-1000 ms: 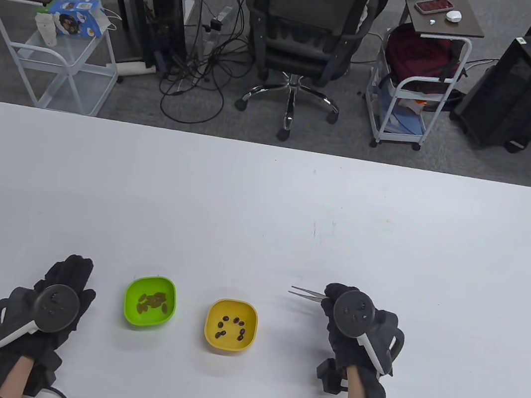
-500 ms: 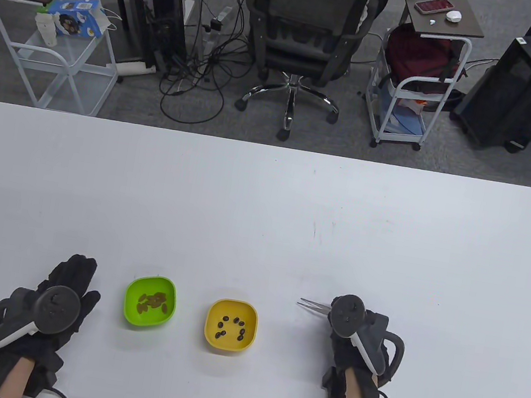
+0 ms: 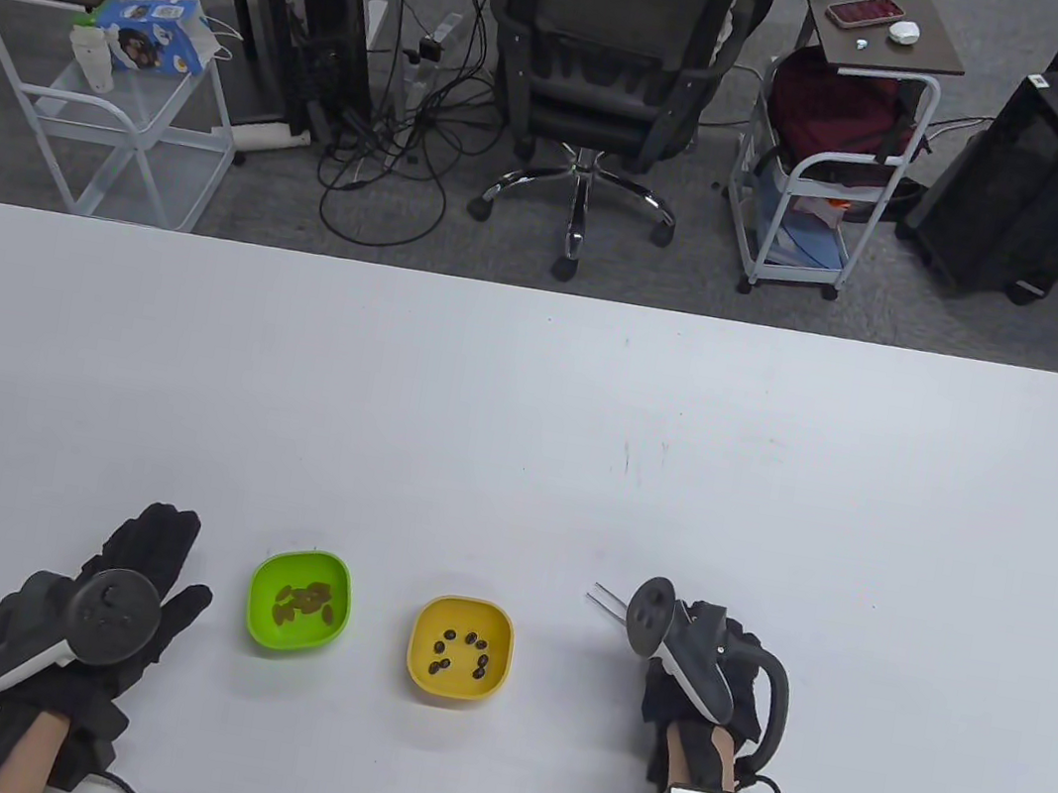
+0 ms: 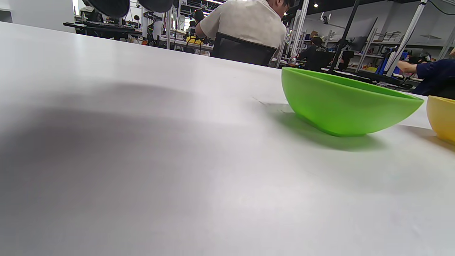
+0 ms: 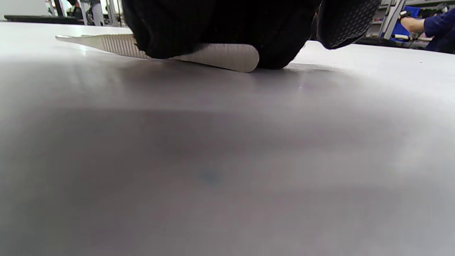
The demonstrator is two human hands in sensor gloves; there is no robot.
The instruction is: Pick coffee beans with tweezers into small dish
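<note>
A yellow dish holds several dark coffee beans. A green dish to its left holds several brownish beans. My right hand is right of the yellow dish and grips metal tweezers, whose tips point left toward the yellow dish. In the right wrist view the tweezers lie low against the table under my fingers. My left hand lies flat and open on the table, left of the green dish. It holds nothing.
The white table stretches far behind the dishes. The edge of the yellow dish shows at the right of the left wrist view. An office chair, carts and computer cases stand on the floor beyond the table's far edge.
My right hand has rolled and pulled back toward the near edge, drawing the tweezers down and to the right. My left hand has barely shifted.
</note>
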